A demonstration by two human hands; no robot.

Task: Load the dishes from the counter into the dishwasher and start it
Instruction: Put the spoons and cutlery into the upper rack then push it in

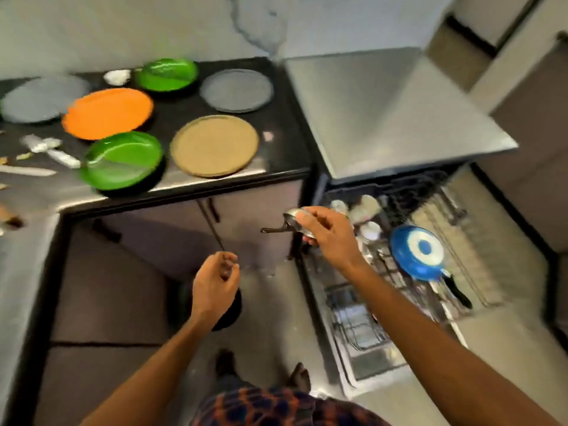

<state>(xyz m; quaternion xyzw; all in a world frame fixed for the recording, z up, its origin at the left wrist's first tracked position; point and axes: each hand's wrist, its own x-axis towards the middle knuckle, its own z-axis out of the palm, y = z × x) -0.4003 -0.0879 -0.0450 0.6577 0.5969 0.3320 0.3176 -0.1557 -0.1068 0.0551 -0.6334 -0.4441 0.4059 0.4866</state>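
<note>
Grey floor (270,318) underfoot. Left hand (215,281) hangs at 12 o'clock, fingers loosely curled, holding nothing. Right hand (325,235) at 1 o'clock, fingers pinching a small steel pan (292,218) at the left edge of the pulled-out dishwasher rack (353,321). A blue pan (418,252) sits in it at 2. Further back at 11, the black tabletop (285,118) carries a green plate (123,159), tan plate (214,145), orange plate (107,113) and grey plate (236,90). Marbled wall (123,32) behind.

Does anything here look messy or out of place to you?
Only clutter: scraps and a crumpled white piece lie at the counter's left end, a pale scrap sits beside the tan plate, and the near green plate sits close to the front edge. The small pan in the right hand looks fine. Nothing looks spilled or broken.
</note>
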